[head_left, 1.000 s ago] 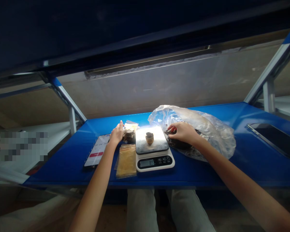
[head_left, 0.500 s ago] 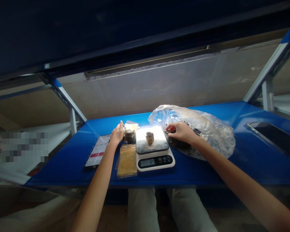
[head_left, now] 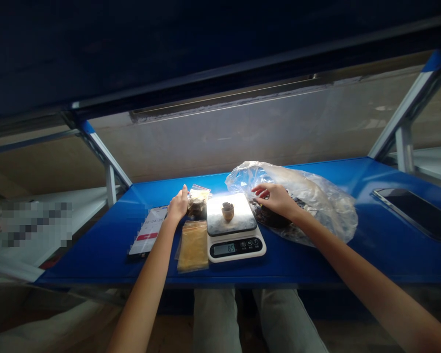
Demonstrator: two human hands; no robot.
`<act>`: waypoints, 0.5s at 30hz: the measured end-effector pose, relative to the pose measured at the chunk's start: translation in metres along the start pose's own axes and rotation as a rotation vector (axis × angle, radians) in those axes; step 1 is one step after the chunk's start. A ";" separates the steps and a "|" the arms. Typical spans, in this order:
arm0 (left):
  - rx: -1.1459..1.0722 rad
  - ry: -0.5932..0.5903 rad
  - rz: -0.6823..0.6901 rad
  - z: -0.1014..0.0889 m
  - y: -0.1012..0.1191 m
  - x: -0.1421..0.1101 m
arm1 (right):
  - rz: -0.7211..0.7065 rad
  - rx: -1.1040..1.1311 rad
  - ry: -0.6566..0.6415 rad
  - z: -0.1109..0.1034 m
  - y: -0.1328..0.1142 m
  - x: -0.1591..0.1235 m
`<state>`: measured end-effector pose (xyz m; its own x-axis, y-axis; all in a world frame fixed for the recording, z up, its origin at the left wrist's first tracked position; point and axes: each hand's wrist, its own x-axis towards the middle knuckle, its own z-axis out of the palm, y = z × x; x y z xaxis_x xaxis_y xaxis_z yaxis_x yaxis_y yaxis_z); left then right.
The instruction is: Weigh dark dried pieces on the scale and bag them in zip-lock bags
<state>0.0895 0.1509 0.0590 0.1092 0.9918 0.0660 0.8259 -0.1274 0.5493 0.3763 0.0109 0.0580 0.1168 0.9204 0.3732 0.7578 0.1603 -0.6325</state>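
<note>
My right hand [head_left: 274, 200] is at the mouth of a large clear plastic bag [head_left: 330, 206], over a heap of dark flaky pieces [head_left: 275, 218]. Its fingers are apart, with nothing visible held between them. To its left stands a white kitchen scale [head_left: 237, 250] whose display reads 89 or 8.9. On the scale's plate sits a small tan cup [head_left: 228, 214] with dark pieces in it. My left hand [head_left: 178, 203] rests loosely curled beside small filled zip bags [head_left: 198, 198], its far finger pointing forward. Nothing shows in it, though its underside is hidden.
A stack of flat yellowish zip bags [head_left: 193, 246] lies left of the scale. A phone with a running timer [head_left: 149, 233] is partly behind my left forearm. Another phone [head_left: 419, 211] lies far right on the blue table [head_left: 338, 264]. A dark shelf [head_left: 206, 54] hangs overhead.
My right hand's fingers, pinched together at the dark pieces a second ago, have spread and lifted slightly. The left hand, the cup and the scale reading stay as they were.
</note>
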 end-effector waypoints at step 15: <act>0.009 0.004 -0.005 -0.001 0.001 -0.002 | 0.085 -0.259 -0.107 -0.006 -0.011 -0.005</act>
<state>0.0893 0.1487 0.0606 0.1026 0.9925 0.0662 0.8315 -0.1221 0.5420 0.3711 0.0023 0.0667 0.1292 0.9612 0.2439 0.8883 -0.0029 -0.4592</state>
